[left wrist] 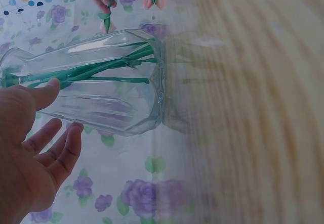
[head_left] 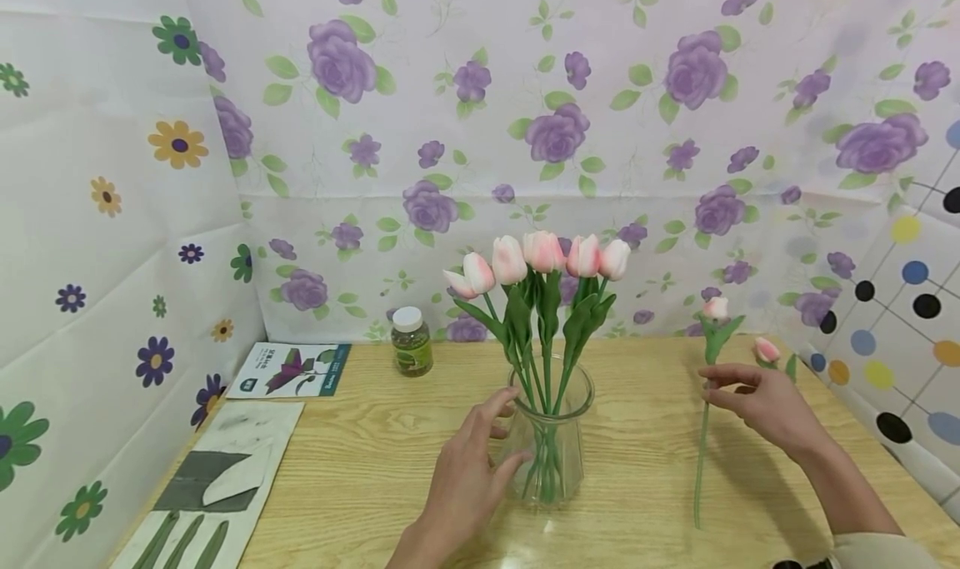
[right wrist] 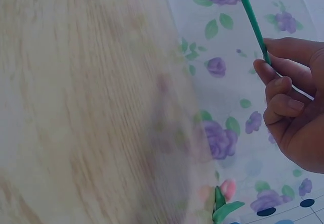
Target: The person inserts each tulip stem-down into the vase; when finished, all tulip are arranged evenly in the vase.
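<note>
A clear glass vase [head_left: 573, 452] stands upright on the wooden table, with several pink-and-white tulips [head_left: 544, 252] in it, their green stems reaching down inside. Beside its left side is my left hand [head_left: 467, 462], thumb and fingers spread and loosely bent. In the left wrist view the thumb [left wrist: 46, 93] overlaps the glass. Off to the right, my right hand [head_left: 768, 406] pinches a single tulip [head_left: 716, 308] by its stem below the leaves. That stem [right wrist: 250, 19] hangs almost straight down, blossom on top.
Another tulip [head_left: 767, 350] lies at the table's far right, partly behind my right hand. A white-capped jar [head_left: 412, 348] stands back left of the vase. A printed card [head_left: 288, 369] and a picture sheet [head_left: 225, 469] lie on the left. Patterned cloth [head_left: 450, 136] encloses the table.
</note>
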Demonstrator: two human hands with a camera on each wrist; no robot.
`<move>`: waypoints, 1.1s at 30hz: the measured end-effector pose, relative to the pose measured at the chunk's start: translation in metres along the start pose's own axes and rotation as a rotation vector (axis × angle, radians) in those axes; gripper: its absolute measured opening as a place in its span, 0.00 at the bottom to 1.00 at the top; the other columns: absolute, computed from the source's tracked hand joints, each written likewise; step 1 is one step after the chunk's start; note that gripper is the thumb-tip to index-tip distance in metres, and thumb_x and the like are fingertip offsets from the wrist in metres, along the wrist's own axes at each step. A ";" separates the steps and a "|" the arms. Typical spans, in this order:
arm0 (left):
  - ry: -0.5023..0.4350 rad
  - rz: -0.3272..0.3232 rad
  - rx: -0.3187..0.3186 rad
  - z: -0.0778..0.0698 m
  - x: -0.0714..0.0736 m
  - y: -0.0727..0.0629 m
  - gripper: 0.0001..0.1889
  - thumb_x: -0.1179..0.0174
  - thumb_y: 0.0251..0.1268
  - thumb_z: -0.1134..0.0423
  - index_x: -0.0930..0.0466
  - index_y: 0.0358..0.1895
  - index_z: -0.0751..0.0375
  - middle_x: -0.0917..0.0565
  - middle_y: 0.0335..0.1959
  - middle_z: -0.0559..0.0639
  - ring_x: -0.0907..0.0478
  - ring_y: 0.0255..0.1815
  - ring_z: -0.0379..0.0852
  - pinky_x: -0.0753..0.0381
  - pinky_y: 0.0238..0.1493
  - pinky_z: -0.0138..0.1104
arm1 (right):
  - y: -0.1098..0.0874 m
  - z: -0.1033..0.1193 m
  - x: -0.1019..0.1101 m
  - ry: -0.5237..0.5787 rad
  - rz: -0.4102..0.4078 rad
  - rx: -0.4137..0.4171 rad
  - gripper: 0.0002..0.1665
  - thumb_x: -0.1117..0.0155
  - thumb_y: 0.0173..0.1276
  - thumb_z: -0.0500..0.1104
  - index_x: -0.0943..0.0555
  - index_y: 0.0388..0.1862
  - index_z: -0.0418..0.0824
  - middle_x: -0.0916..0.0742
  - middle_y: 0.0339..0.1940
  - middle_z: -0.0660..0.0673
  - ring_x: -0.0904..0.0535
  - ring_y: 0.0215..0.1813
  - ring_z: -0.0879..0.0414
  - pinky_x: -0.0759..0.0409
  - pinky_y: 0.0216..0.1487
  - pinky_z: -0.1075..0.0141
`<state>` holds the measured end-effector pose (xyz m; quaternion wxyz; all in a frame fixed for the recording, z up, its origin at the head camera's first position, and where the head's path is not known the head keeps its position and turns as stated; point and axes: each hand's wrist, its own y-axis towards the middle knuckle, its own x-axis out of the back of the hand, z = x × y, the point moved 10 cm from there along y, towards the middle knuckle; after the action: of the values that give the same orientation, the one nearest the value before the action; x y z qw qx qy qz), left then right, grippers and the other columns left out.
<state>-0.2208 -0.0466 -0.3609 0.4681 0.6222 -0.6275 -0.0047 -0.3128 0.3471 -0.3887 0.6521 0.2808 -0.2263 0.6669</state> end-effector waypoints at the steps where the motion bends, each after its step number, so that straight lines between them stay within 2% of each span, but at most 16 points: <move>1: 0.001 0.001 -0.001 0.000 0.000 0.000 0.45 0.22 0.59 0.67 0.38 0.77 0.45 0.16 0.57 0.53 0.11 0.45 0.51 0.18 0.30 0.26 | 0.000 0.002 0.000 0.002 -0.005 0.005 0.32 0.29 0.74 0.56 0.18 0.69 0.40 0.10 0.51 0.51 0.17 0.39 0.58 0.22 0.29 0.63; 7: 0.001 0.006 0.003 0.000 -0.001 0.000 0.45 0.22 0.59 0.67 0.38 0.77 0.47 0.16 0.57 0.52 0.11 0.45 0.50 0.19 0.31 0.26 | -0.002 0.014 0.002 0.034 -0.029 0.041 0.34 0.30 0.76 0.57 0.20 0.71 0.38 0.11 0.47 0.64 0.18 0.37 0.60 0.22 0.27 0.63; 11: -0.003 0.009 0.015 0.001 -0.001 -0.001 0.46 0.22 0.59 0.66 0.38 0.78 0.44 0.16 0.58 0.51 0.12 0.45 0.49 0.20 0.32 0.26 | -0.005 0.021 0.002 0.073 -0.053 0.048 0.34 0.32 0.77 0.56 0.21 0.72 0.37 0.14 0.46 0.66 0.16 0.40 0.64 0.22 0.28 0.63; 17: -0.013 0.004 0.009 0.000 0.001 -0.001 0.47 0.21 0.58 0.65 0.38 0.78 0.42 0.15 0.58 0.52 0.12 0.44 0.49 0.20 0.31 0.25 | -0.008 0.034 0.001 0.137 -0.091 0.052 0.32 0.32 0.77 0.57 0.20 0.72 0.42 0.14 0.47 0.67 0.15 0.45 0.68 0.20 0.31 0.63; 22: -0.041 0.009 0.003 0.000 0.000 -0.001 0.48 0.20 0.58 0.65 0.38 0.79 0.44 0.14 0.58 0.55 0.12 0.45 0.48 0.16 0.33 0.28 | -0.010 0.050 0.004 0.210 -0.150 0.128 0.25 0.32 0.78 0.49 0.17 0.69 0.44 0.15 0.46 0.65 0.17 0.37 0.67 0.25 0.25 0.61; 27: -0.055 0.013 0.003 0.000 -0.001 -0.001 0.48 0.21 0.58 0.66 0.39 0.79 0.45 0.14 0.58 0.56 0.13 0.45 0.47 0.13 0.33 0.32 | -0.011 0.062 0.006 0.286 -0.198 0.158 0.21 0.31 0.77 0.44 0.15 0.67 0.45 0.15 0.43 0.65 0.30 0.21 0.61 0.33 0.18 0.58; 29: -0.052 0.013 0.002 0.000 -0.001 -0.001 0.48 0.21 0.58 0.66 0.39 0.79 0.44 0.14 0.58 0.56 0.13 0.45 0.47 0.13 0.33 0.31 | -0.011 0.065 0.007 0.316 -0.218 0.148 0.21 0.30 0.76 0.45 0.15 0.65 0.46 0.15 0.41 0.64 0.34 0.18 0.60 0.35 0.16 0.57; 33: -0.041 0.014 0.006 0.000 -0.001 -0.001 0.48 0.21 0.58 0.65 0.39 0.79 0.44 0.14 0.58 0.54 0.12 0.45 0.47 0.15 0.33 0.28 | -0.012 0.071 0.008 0.332 -0.244 0.143 0.22 0.28 0.75 0.46 0.15 0.65 0.44 0.14 0.40 0.62 0.31 0.20 0.62 0.33 0.17 0.58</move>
<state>-0.2201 -0.0460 -0.3619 0.4535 0.6188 -0.6413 -0.0122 -0.2954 0.3061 -0.3318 0.7348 0.2379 -0.0324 0.6343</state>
